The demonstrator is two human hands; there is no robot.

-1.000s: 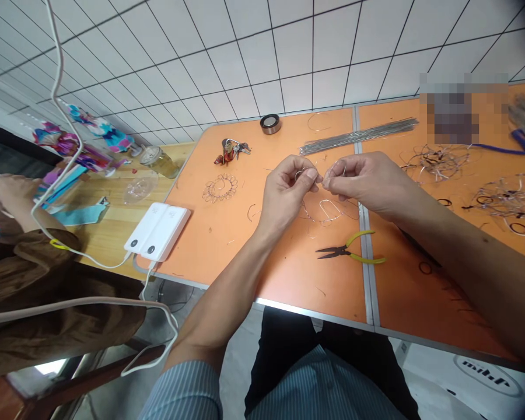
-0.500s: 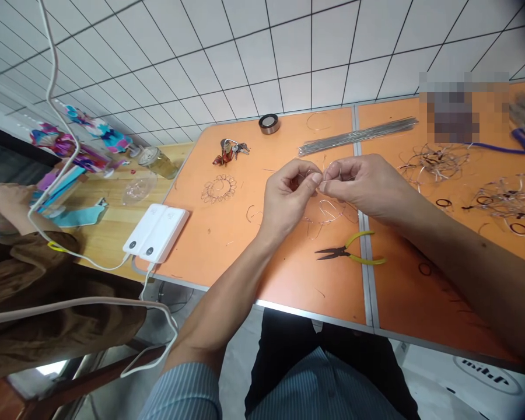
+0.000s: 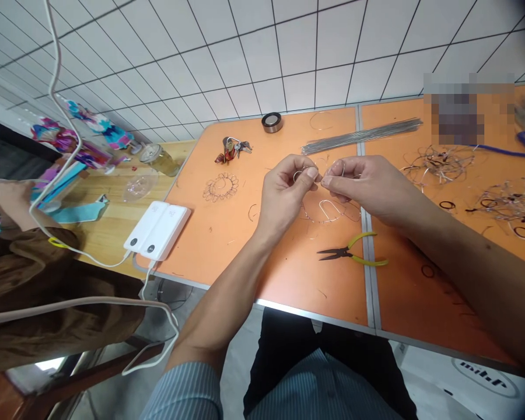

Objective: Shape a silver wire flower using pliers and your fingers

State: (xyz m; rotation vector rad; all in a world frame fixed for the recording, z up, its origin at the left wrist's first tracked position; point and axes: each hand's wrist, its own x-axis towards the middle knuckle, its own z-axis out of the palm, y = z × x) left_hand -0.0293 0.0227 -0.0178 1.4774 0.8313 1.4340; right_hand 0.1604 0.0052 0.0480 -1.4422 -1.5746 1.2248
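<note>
My left hand [image 3: 289, 186] pinches a thin wire between thumb and fingers above the orange table [image 3: 227, 233]. Close beside it, my right hand [image 3: 354, 178] is closed on wire too, its fingertips almost meeting those of the left. Small loops of the wire show at the fingers; the rest is hidden. Beneath the hands lies a bent wire piece [image 3: 330, 210] with curved loops. Yellow-handled pliers [image 3: 347, 251] rest nearer the front edge, jaws slightly apart. A looped wire ring [image 3: 221, 186] lies to the left.
Behind the hands are a wire bundle [image 3: 363, 135] and a tape roll [image 3: 272, 122]. Keys [image 3: 233, 149] lie at the back left. Wire tangles [image 3: 440, 165] are at right, a white power bank [image 3: 157, 230] at left. Another person's hand [image 3: 9, 201] shows at far left.
Both hands stay close together on the wire, their fingertips slightly shifted. The left fingers show more of the wire loop. The whole view has moved slightly.
</note>
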